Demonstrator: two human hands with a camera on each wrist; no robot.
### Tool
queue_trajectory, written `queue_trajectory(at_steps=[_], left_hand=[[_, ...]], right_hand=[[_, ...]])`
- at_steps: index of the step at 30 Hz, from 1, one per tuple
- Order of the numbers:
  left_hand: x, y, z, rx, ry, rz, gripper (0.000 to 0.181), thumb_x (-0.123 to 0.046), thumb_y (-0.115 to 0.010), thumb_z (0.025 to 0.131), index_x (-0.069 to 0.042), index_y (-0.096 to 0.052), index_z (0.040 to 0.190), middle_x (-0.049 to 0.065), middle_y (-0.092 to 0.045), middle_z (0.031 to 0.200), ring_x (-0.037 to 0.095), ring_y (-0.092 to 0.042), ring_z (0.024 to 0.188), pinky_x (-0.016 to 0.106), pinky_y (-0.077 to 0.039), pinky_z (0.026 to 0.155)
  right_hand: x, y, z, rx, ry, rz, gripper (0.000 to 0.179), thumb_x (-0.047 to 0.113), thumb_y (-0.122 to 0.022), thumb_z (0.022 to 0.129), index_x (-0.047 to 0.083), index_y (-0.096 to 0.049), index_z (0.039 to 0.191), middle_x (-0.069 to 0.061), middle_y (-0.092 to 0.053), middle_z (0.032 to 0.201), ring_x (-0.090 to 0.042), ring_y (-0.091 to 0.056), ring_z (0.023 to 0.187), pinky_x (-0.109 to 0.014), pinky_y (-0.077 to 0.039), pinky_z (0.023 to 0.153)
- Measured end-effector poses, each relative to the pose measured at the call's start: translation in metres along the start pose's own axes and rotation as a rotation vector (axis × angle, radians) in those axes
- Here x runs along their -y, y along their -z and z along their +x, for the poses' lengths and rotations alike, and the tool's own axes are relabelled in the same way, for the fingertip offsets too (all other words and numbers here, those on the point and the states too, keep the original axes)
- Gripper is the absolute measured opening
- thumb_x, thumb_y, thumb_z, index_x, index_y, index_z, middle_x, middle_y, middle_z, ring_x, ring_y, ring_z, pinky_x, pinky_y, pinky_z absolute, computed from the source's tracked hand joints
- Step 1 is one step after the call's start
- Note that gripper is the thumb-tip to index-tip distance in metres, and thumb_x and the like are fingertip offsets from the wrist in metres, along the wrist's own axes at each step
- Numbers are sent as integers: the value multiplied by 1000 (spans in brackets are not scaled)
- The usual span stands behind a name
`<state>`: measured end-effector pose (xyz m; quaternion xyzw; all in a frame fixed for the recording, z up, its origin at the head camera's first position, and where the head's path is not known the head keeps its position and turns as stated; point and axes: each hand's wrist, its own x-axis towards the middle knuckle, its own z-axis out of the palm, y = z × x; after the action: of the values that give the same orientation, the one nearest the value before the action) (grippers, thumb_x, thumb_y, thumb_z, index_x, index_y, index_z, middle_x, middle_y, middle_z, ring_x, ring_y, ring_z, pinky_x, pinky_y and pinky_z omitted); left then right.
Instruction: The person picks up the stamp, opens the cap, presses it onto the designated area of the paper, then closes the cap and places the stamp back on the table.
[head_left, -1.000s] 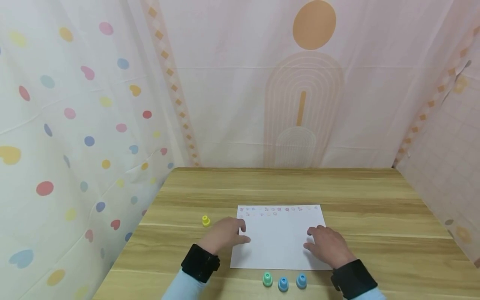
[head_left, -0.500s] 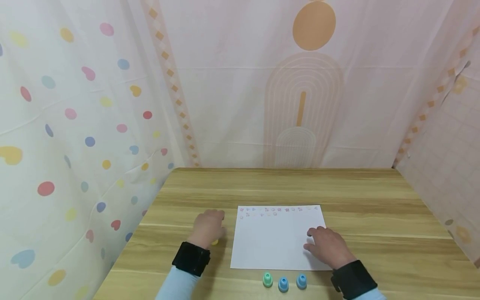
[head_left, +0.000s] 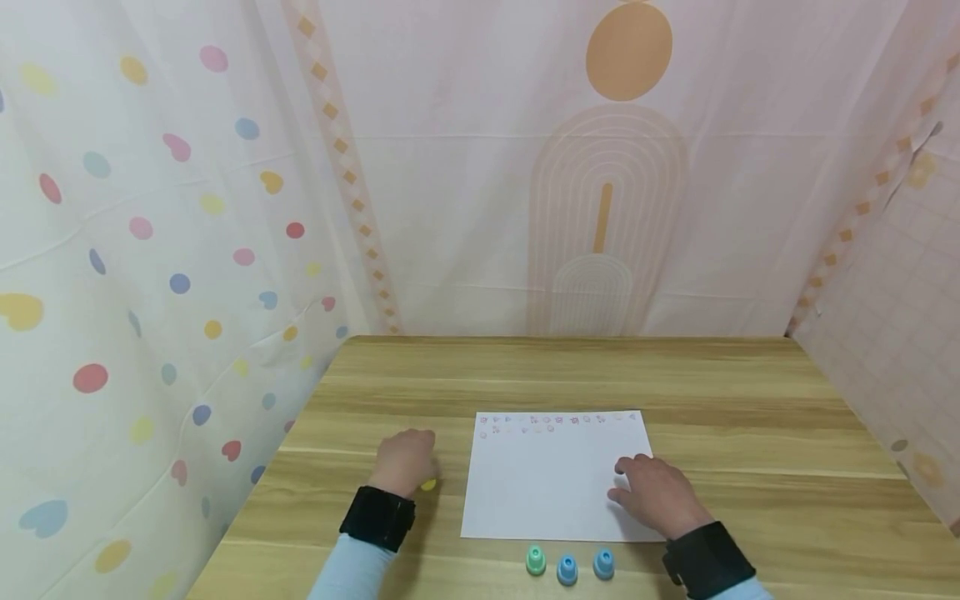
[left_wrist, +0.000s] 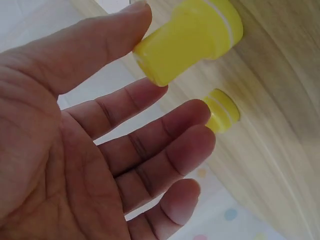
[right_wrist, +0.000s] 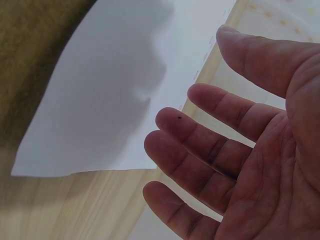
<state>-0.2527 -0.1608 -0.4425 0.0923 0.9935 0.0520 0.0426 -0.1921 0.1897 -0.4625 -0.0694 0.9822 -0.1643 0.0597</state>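
Observation:
My left hand (head_left: 405,462) is low over the table, left of a sheet of white paper (head_left: 555,492), with loosely bent fingers. In the left wrist view, a small yellow stamp (left_wrist: 187,42) has its narrow handle between thumb and index fingertip, the thumb right at its side; the fingers look relaxed rather than closed round it. A second yellow stamp (left_wrist: 224,111) stands behind the middle fingertips. In the head view, the hand hides most of both. My right hand (head_left: 660,496) hangs over the paper's right edge, fingers spread and slightly bent, holding nothing.
Rows of tiny printed marks (head_left: 558,419) run along the paper's far edge. By its near edge stand a green stamp (head_left: 536,560) and two blue stamps, one in the middle (head_left: 567,569) and one at right (head_left: 603,563). Patterned curtains (head_left: 450,167) border the wooden table (head_left: 720,392).
My left hand has moved left, off the paper's left edge to the yellow stamps, then a little nearer the body. The right hand stays in place.

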Motion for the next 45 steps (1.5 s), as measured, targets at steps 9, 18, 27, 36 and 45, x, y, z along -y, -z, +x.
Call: queue_trajectory(at_steps=[9,18,27,36,45], left_hand=[[0,-2,-4,40,31,-11,33,-19,-89,67,-3,-67,86,8,-64,79,20,-56,68,40,-52,61],[1,-9,-5,-40,-19,18,10,5,-69,75,-3,-62,76,3,-53,65,17,-46,57,31,-42,50],[-3,-12,-2,-44,-34,-2,10,5,-63,82,-4,-62,78,3,-53,65,17,-46,58,31,-42,51],[-23,-10,6,-66,-91,-105,7,-3,-70,85,-6,-64,84,2,-57,70,16,-49,60,31,-43,53],[-48,-12,15,-52,-157,-187,7,-11,-70,90,-8,-69,97,2,-64,82,15,-52,67,29,-47,61]], right_hand=[[0,-1,0,-1,-3,7,34,23,-78,86,2,-68,112,-16,-67,106,-30,-61,93,-53,-49,89],[0,-1,1,1,-7,10,34,23,-77,86,2,-69,111,-15,-67,105,-30,-62,93,-53,-49,88],[2,0,2,13,-28,27,34,23,-76,87,2,-68,113,-17,-67,110,-34,-62,100,-54,-48,91],[1,-2,3,-40,-37,42,34,24,-74,90,3,-68,115,-16,-67,108,-34,-64,99,-52,-50,86],[1,-5,7,-82,-24,49,31,24,-73,91,4,-68,114,-11,-68,100,-26,-65,88,-46,-53,77]])
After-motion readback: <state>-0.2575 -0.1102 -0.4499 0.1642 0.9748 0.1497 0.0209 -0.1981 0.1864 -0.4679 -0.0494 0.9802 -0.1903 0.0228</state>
